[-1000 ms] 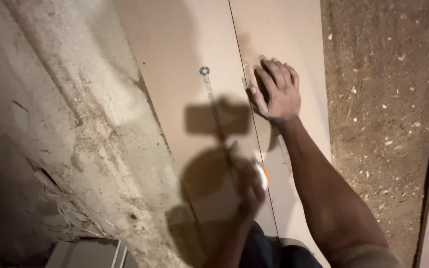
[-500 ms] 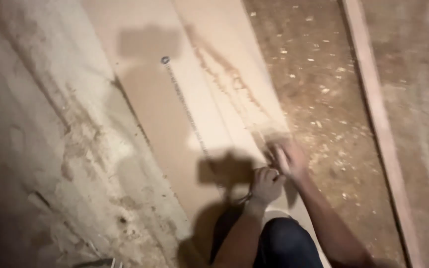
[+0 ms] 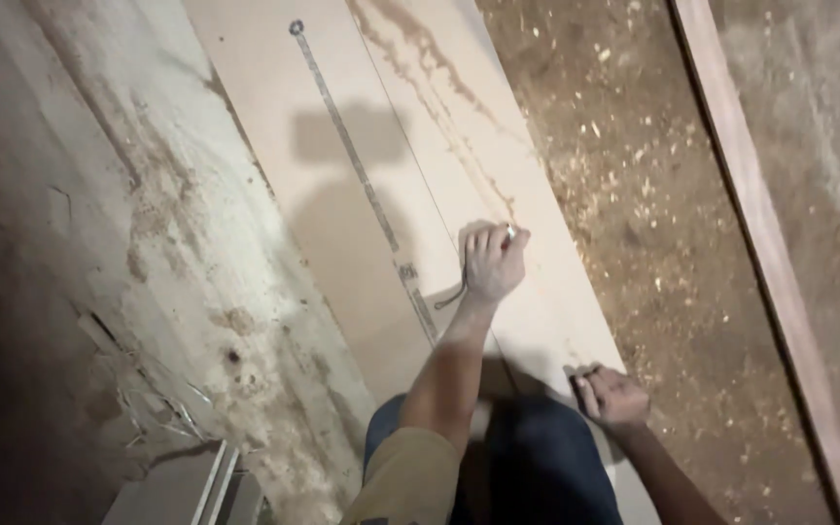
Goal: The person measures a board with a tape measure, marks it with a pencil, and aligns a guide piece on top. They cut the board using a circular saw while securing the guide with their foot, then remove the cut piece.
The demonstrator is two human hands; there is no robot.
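My left hand [image 3: 491, 261] is out in front of me over a long light-tan board [image 3: 274, 146], closed around a small pencil-like marker [image 3: 509, 233] whose pale tip touches the board. A dark cord loop [image 3: 449, 297] hangs just below that hand. A long thin metal ruler [image 3: 362, 185] lies lengthwise on the board to the left of it, with a round end at the top. Close to my knee, my right hand [image 3: 614, 394] rests on the board near its right edge, fingers bent, holding nothing.
A faint straight line and a brown stain [image 3: 439, 97] run along the board. Sawdust covers the floor [image 3: 634, 194] to the right, where a long wooden strip [image 3: 760, 243] lies. Rough, dirty concrete [image 3: 99, 243] borders the left; a grey object [image 3: 196, 486] sits bottom left.
My view has shifted down the board. The right hand left its flat spot far up the board and came back near my knee. The left hand reached forward with the marker.
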